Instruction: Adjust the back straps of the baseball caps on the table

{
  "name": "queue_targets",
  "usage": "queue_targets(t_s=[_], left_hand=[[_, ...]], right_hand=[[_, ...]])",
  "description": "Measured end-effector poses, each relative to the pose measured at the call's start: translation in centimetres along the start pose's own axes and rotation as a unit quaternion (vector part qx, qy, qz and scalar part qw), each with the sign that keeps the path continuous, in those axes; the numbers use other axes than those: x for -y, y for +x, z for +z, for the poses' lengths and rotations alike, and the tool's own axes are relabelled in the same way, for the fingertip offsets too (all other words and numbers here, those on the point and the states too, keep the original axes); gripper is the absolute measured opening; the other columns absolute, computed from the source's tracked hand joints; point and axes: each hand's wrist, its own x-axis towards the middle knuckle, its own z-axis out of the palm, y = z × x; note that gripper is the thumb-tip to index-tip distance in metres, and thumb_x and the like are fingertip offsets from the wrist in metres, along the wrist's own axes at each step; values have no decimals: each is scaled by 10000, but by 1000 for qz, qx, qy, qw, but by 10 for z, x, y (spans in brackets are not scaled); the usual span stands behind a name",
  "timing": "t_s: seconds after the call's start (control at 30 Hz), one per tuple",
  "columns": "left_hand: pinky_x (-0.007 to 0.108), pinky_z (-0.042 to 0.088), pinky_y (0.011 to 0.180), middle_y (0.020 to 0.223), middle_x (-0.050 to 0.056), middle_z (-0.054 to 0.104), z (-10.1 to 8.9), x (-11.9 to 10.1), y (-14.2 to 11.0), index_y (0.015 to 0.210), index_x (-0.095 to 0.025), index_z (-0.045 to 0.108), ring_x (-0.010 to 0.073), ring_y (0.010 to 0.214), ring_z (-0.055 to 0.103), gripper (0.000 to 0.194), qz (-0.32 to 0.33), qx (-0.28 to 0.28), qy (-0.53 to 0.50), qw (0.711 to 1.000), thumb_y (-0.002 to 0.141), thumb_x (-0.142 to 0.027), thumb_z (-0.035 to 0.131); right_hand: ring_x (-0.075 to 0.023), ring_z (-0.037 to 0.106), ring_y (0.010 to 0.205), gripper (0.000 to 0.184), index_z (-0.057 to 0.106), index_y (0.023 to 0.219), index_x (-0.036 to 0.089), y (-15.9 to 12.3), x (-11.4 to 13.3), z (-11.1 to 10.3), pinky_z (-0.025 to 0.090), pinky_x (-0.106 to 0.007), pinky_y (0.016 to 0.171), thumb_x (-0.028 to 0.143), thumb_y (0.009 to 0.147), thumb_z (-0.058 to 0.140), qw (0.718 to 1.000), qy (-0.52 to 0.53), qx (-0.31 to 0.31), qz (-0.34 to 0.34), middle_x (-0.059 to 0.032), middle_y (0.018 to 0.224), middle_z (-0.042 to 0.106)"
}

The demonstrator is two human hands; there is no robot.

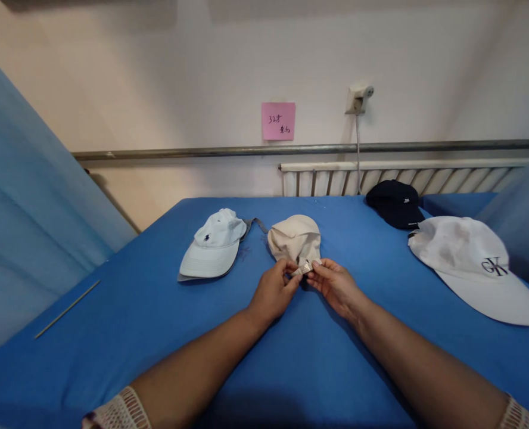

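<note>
A beige cap [296,233] lies in the middle of the blue-covered surface, its back strap toward me. My left hand [275,289] pinches the left part of the strap between thumb and fingers. On the other side, my right hand [336,285] grips the strap beside its small metal buckle [306,268]. The buckle shows between my two thumbs. Under my fingers, parts of the strap are hidden.
A light blue cap [215,238] lies to the left, with a grey strap behind it. At right are a white cap [465,253] and a navy cap [395,202]. A thin stick [68,308] rests far left. Curtains [36,208] hang at the side.
</note>
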Motion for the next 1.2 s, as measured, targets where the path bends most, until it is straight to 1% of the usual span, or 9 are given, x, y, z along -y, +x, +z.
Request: queue_targets(t_s=[0.13, 0.27, 0.4, 0.7, 0.83, 0.93, 1.07, 1.13, 1.2], left_hand=[[190, 363, 432, 629, -12, 629, 5, 1, 4, 903, -164, 533, 90, 428, 539, 270, -124, 3, -201, 972, 819, -404, 624], [166, 350, 417, 617, -21, 623, 4, 4, 8, 902, -155, 550, 71, 439, 546, 265, -206, -29, -337, 918, 763, -309, 714], [147, 362, 424, 644, -25, 621, 3, 7, 10, 871, -138, 588, 48, 478, 541, 240, -241, -55, -415, 875, 708, -160, 762], [147, 426, 422, 755, 53, 695, -5, 3, 10, 921, -99, 663, 104, 598, 655, 174, -299, 21, -509, 807, 756, -68, 710], [124, 446, 438, 694, 24, 658, -4, 4, 12, 897, -98, 646, 72, 549, 623, 151, -314, 3, -549, 775, 773, -16, 674], [122, 431, 422, 644, -3, 614, -6, 2, 13, 857, -102, 630, 38, 465, 546, 114, -309, -26, -557, 770, 787, -16, 657], [128, 404, 421, 676, -5, 609, -13, -2, 15, 859, -103, 624, 17, 442, 486, 79, -281, -11, -560, 780, 798, -85, 671], [141, 377, 411, 671, -10, 605, -14, 0, 15, 884, -114, 618, 29, 446, 482, 157, -263, -5, -507, 821, 773, -165, 716], [159, 326, 387, 605, -35, 573, -13, 5, 17, 913, -134, 599, 49, 426, 459, 291, -230, -14, -401, 887, 723, -272, 770]], right_hand=[[-94, 603, 646, 269, 646, 751, 182, 2, 0, -1, 494, -239, 678, 290, 628, 860, 1000, 18, 16, -18, 13, 722, 677], [-95, 600, 660, 270, 651, 760, 173, 2, 2, 0, 482, -244, 687, 304, 639, 853, 999, 3, 37, -12, 7, 741, 679], [-100, 590, 630, 283, 642, 720, 161, 0, 1, 0, 475, -262, 680, 322, 630, 857, 999, -26, 40, 1, 8, 680, 657], [-96, 556, 601, 297, 656, 735, 171, 0, -1, 1, 448, -264, 658, 356, 619, 857, 996, -60, 56, -38, 8, 680, 650], [-100, 550, 593, 296, 662, 736, 163, -3, -2, 3, 440, -267, 644, 356, 623, 856, 994, -79, 74, -23, -1, 663, 645], [-104, 560, 609, 288, 659, 734, 169, -2, -3, 2, 451, -270, 656, 348, 625, 856, 996, -60, 55, -20, 3, 670, 644], [-99, 570, 640, 274, 661, 739, 175, 3, -1, -2, 455, -253, 654, 318, 620, 862, 999, -21, 32, -14, 10, 718, 647], [-93, 564, 636, 265, 664, 747, 178, 5, 1, -4, 452, -242, 644, 302, 622, 861, 999, -6, 34, -8, 15, 721, 646], [-88, 554, 622, 253, 668, 752, 179, 6, 2, -5, 450, -237, 639, 295, 629, 856, 999, -2, 49, -4, 20, 711, 643]])
